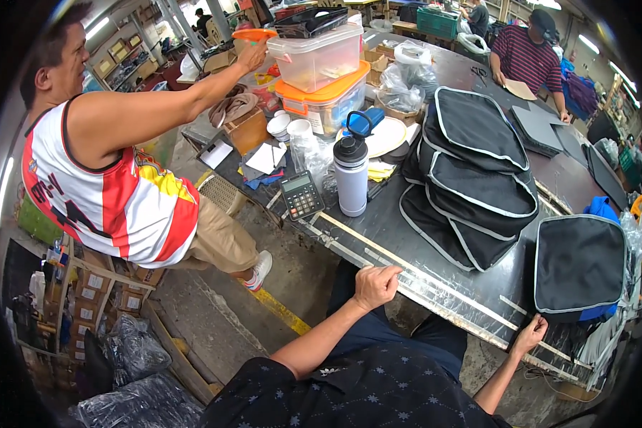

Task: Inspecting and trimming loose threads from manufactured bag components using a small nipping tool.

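My left hand (pixel 376 287) is closed in a loose fist at the table's near edge, with nothing visible in it. My right hand (pixel 529 334) has its fingers curled at the same edge farther right, just below a black fabric case (pixel 580 262) with grey piping. Whatever it may hold is hidden. Between and beyond my hands, several similar black cases (pixel 478 192) are heaped on the dark table (pixel 378 239). A white bottle (pixel 352 182) with a black looped lid stands upright left of the heap, beside a dark calculator (pixel 301 196).
Clear bins with orange lids (pixel 322 96) are stacked at the back left. A person in a sleeveless jersey (pixel 121 185) reaches toward them, holding an orange item. Another person in a striped shirt (pixel 524 60) handles a brown piece across the table. Plastic-wrapped bundles (pixel 139 399) lie lower left.
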Motion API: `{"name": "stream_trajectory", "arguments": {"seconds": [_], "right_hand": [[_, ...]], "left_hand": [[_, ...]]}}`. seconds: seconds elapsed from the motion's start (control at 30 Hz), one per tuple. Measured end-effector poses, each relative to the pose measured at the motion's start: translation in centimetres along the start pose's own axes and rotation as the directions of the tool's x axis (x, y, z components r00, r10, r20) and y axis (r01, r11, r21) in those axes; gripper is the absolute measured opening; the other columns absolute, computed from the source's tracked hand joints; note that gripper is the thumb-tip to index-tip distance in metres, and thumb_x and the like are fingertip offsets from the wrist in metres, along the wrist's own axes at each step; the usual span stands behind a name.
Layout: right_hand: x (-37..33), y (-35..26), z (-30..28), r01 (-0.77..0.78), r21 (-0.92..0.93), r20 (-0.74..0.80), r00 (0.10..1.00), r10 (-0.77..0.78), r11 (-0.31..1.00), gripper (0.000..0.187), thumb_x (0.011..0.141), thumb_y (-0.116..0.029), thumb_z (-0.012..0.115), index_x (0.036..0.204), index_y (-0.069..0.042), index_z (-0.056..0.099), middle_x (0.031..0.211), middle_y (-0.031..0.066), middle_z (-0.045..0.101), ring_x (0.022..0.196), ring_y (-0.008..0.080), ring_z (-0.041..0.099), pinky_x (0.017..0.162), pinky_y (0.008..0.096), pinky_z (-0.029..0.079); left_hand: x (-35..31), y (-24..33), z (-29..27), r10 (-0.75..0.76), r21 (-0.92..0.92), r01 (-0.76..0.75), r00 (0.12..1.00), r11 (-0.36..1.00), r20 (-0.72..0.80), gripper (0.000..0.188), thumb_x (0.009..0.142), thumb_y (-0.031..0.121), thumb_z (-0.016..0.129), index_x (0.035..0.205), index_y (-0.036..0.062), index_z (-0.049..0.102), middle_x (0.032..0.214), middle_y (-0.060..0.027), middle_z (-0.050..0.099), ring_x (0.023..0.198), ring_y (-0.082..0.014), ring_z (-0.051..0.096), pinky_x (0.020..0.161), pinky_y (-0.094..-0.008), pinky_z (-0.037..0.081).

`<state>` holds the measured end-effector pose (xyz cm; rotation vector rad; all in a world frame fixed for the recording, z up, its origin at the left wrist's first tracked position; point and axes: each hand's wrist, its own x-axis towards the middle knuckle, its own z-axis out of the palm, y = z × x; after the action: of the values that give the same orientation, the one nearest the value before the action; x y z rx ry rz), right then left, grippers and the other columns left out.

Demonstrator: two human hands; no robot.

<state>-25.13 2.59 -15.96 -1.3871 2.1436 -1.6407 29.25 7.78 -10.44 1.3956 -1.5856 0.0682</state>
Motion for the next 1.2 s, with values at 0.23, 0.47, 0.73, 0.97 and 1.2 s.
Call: {"name": "stream_trajectory", "arguments": {"seconds": [0.23, 0.47, 0.73, 0.97, 1.2], "right_hand": [[-0.1, -0.5, 0.1, 0.003, -0.016, 0.009, 1.0, -0.003, 1.0, 0.038, 0.111, -0.036, 0.064, 0.105, 0.002, 0.061, 0.094, 0.0056, 0.059, 0.088, 0.0187, 0.052, 0.084, 0.0346, 0.048], [-0.2, -0.3, 0.1, 0.016, -0.034, 0.003, 1.0, -0.015, 0.999, 0.038, 0.111, -0.035, 0.064, 0.105, 0.002, 0.062, 0.093, 0.0065, 0.06, 0.088, 0.0195, 0.053, 0.084, 0.0355, 0.048], [-0.2, -0.2, 0.3, 0.017, -0.04, 0.008, 1.0, -0.017, 0.999, 0.037, 0.11, -0.035, 0.065, 0.105, 0.002, 0.062, 0.093, 0.007, 0.061, 0.087, 0.0208, 0.054, 0.084, 0.0366, 0.048], [-0.2, -0.1, 0.3, 0.04, -0.059, -0.007, 0.999, -0.041, 0.997, 0.034, 0.11, -0.032, 0.065, 0.105, 0.002, 0.063, 0.091, 0.0068, 0.061, 0.084, 0.0196, 0.054, 0.081, 0.0358, 0.049], [-0.5, -1.4, 0.5, 0.037, -0.035, -0.026, 0.999, -0.038, 0.999, 0.036, 0.11, -0.033, 0.066, 0.104, 0.002, 0.063, 0.09, 0.0066, 0.06, 0.083, 0.0189, 0.053, 0.08, 0.0356, 0.048]], "left_hand": [[0.0, 0.1, 0.0, 0.006, 0.008, -0.006, 1.0, 1.0, -0.003, 0.011, 0.086, 0.004, 0.07, 0.091, 0.011, 0.077, 0.073, -0.004, 0.074, 0.059, -0.0245, 0.068, 0.055, -0.0373, 0.047], [-0.1, 0.1, 0.0, 0.013, 0.011, -0.013, 1.0, 1.0, 0.012, 0.012, 0.086, 0.004, 0.07, 0.093, 0.0103, 0.076, 0.077, -0.0048, 0.075, 0.062, -0.0255, 0.069, 0.057, -0.038, 0.048], [-0.2, 0.1, -0.2, 0.016, 0.006, -0.016, 1.0, 1.0, 0.003, 0.011, 0.086, 0.004, 0.07, 0.093, 0.0104, 0.076, 0.075, -0.0049, 0.075, 0.061, -0.0256, 0.069, 0.057, -0.0378, 0.048], [-0.3, 0.0, 0.0, 0.019, 0.014, -0.019, 1.0, 1.0, 0.001, 0.012, 0.085, 0.005, 0.071, 0.094, 0.0113, 0.076, 0.074, -0.0049, 0.074, 0.061, -0.0258, 0.069, 0.057, -0.039, 0.049], [0.1, 0.2, -0.1, 0.028, 0.019, -0.028, 1.0, 0.999, 0.008, 0.011, 0.086, 0.006, 0.071, 0.094, 0.0114, 0.076, 0.075, -0.0049, 0.074, 0.061, -0.0259, 0.069, 0.058, -0.0387, 0.05]]}}
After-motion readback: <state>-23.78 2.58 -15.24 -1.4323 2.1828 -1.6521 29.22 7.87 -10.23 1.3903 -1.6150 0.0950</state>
